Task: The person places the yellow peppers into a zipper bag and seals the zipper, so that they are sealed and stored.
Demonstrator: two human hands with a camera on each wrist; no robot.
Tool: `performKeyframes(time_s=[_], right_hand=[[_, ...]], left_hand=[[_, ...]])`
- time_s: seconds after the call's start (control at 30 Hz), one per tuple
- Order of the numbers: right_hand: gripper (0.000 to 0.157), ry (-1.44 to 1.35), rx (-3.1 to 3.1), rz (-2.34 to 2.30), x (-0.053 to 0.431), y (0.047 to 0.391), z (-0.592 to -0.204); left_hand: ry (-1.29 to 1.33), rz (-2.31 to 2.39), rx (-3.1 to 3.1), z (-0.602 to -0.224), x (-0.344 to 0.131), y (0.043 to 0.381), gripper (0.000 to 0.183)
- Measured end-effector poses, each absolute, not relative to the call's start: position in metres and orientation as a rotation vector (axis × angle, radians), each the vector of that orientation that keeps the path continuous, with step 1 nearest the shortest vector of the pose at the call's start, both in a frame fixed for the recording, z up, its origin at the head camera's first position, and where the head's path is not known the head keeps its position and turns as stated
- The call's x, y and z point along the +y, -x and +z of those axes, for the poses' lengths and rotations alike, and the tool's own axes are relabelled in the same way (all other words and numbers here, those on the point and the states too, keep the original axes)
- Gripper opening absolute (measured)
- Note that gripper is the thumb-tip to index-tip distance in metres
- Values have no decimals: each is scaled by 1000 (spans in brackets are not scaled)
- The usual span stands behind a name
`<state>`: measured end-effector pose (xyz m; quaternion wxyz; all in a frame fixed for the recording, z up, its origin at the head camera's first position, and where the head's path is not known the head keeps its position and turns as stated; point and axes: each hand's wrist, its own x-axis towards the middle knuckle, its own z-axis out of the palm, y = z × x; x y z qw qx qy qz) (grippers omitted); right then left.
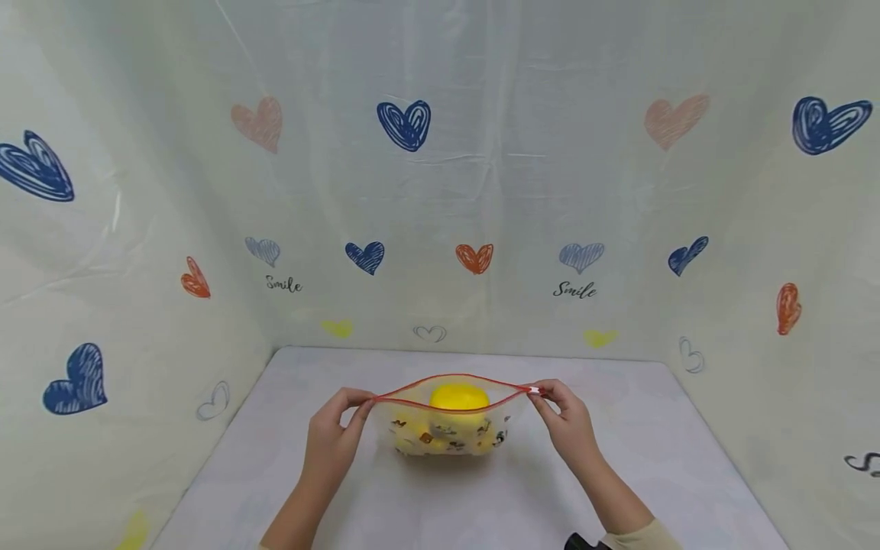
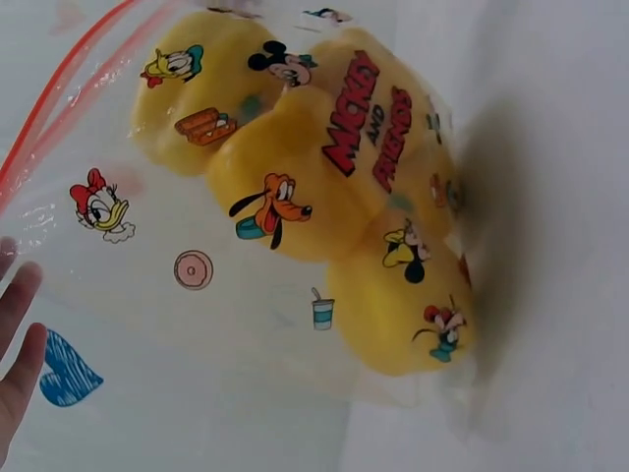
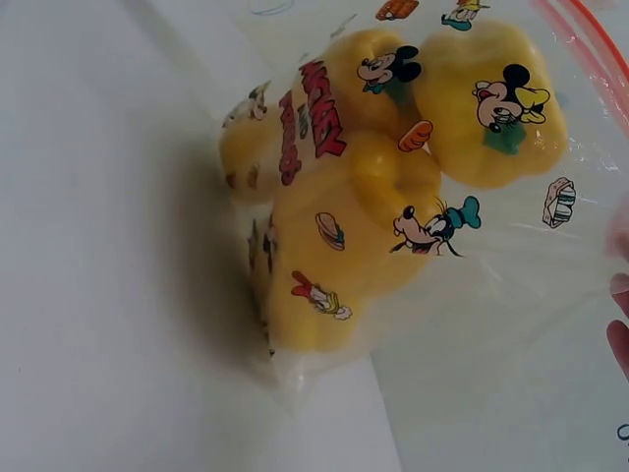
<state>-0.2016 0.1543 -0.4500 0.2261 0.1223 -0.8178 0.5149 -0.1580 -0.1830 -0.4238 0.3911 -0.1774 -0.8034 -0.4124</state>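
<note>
A clear zip bag (image 1: 447, 411) with a red zip edge and cartoon prints stands on the white table, its mouth parted. Yellow bell peppers (image 1: 459, 396) fill it, and one sits high near the opening. Thumb and fingers of my left hand (image 1: 333, 435) pinch the left end of the zip. At the opposite end my right hand (image 1: 571, 428) pinches the corner by the white slider (image 1: 533, 390). Through the printed film, the left wrist view shows several peppers (image 2: 295, 177) piled together. Only fingertips of each hand appear at the edge of the wrist views.
The white tabletop (image 1: 275, 412) spreads around the bag. Behind and at both sides hangs a pale curtain (image 1: 440, 206) printed with hearts and the word "Smile". A black object (image 1: 580, 542) shows beside the right sleeve (image 1: 642, 537).
</note>
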Motion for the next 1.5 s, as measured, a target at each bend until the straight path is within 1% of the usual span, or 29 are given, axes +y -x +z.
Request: performKeyframes(time_s=[0.27, 0.43, 0.63, 1.0, 1.2, 1.5], right_hand=[[9, -308, -2252, 1402, 159, 201, -442], [6, -283, -2265, 1439, 161, 198, -436], [7, -232, -2262, 1499, 162, 191, -430], [6, -214, -2172, 1665, 167, 187, -433], [8, -160, -2150, 1682, 168, 188, -435], [13, -104, -2083, 1851, 165, 192, -434]], left_hand=[[441, -1107, -2051, -418, -181, 166, 19], [404, -1121, -2074, -412, -178, 168, 16], [348, -1160, -2107, -403, -174, 168, 13], [406, -1241, -2112, -408, -172, 183, 14], [381, -1232, -2136, -406, -169, 188, 14], [321, -1212, -2227, -404, -168, 200, 11]])
